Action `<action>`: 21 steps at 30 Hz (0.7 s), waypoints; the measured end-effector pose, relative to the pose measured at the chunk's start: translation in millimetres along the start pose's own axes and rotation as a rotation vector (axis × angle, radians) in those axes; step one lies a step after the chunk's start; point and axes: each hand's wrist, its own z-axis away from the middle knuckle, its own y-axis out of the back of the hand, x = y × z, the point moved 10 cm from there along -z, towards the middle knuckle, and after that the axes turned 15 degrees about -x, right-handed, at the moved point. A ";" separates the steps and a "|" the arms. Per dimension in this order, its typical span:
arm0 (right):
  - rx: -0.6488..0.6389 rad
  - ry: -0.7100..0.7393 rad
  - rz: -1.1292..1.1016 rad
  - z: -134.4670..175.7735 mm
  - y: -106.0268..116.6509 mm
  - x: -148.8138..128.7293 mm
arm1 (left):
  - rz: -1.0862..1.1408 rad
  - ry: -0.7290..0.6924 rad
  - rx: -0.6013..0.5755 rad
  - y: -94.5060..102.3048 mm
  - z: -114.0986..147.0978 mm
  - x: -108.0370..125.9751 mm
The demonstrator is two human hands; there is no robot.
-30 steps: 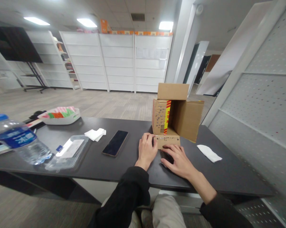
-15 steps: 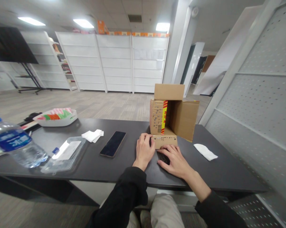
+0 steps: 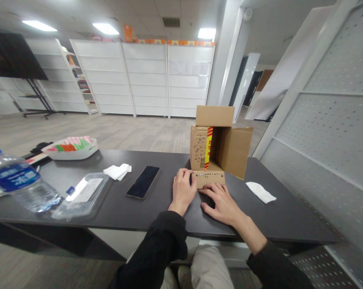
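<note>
A cardboard box (image 3: 196, 150) stands on its side on the table, its open mouth towards me. The front flap (image 3: 210, 179) hangs low and has rows of small holes. At its left edge is my left hand (image 3: 184, 188), fingers bent loosely and thumb apart, fingertips by the flap's corner. My right hand (image 3: 222, 204) lies palm down in front of the flap, fingers stretched along its lower edge and thumb spread. Beneath that palm a dark ridged piece (image 3: 206, 198) partly shows; the hand hides the rest, and I cannot make out its kind.
On the black table (image 3: 166, 216) lie a phone (image 3: 143, 182), a crumpled tissue (image 3: 118, 171), a clear plastic case (image 3: 85, 194) and a folded tissue (image 3: 260, 192). A water bottle (image 3: 19, 180) and a white basket (image 3: 70, 154) are left. A perforated panel (image 3: 329, 140) borders the right.
My right thumb has shifted very slightly to the right. The left hand, the box and the things on the table look the same.
</note>
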 end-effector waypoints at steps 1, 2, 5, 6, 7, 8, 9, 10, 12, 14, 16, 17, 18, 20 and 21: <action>0.003 -0.002 0.003 0.0 0.0 0.3 | 0.001 -0.001 0.000 0.1 -0.1 0.2; 0.006 -0.003 0.007 -0.1 0.0 0.5 | 0.003 -0.003 0.001 0.2 -0.1 0.5; 0.010 -0.002 0.014 -0.3 0.0 0.4 | 0.006 -0.005 0.004 0.4 -0.2 0.6; 0.013 0.000 0.014 -0.3 0.1 0.4 | 0.007 -0.005 0.004 0.3 -0.3 0.4; 0.018 0.002 0.011 -0.2 0.3 0.3 | 0.009 -0.004 0.004 0.1 -0.3 0.2; 0.024 0.005 0.006 0.0 0.7 0.4 | 0.008 -0.002 0.004 0.0 -0.3 -0.1; 0.029 0.008 0.001 0.2 0.9 0.4 | 0.006 -0.002 0.004 -0.2 -0.4 -0.2; 0.035 0.014 -0.007 0.4 1.3 0.3 | 0.003 -0.002 0.004 -0.4 -0.4 -0.3; 0.055 0.027 -0.024 1.2 3.1 0.4 | -0.005 -0.005 0.000 -0.9 -0.5 0.1; 0.084 0.037 -0.039 2.0 5.9 1.0 | -0.009 -0.004 -0.004 -1.0 -0.6 0.1; 0.113 0.042 -0.045 2.2 8.9 2.1 | -0.010 0.002 -0.005 -0.6 -0.6 -0.3; 0.126 0.043 -0.046 1.9 10.3 2.8 | -0.010 0.005 -0.004 -0.2 -0.5 -0.3; 0.140 0.044 -0.046 1.3 11.7 3.5 | -0.010 0.005 -0.003 0.0 -0.5 -0.3; 0.176 0.039 -0.051 -0.1 15.4 6.0 | -0.006 0.001 -0.003 0.2 -0.4 0.0; 0.198 0.033 -0.055 -0.8 17.7 7.8 | -0.003 0.000 -0.002 0.2 -0.3 0.1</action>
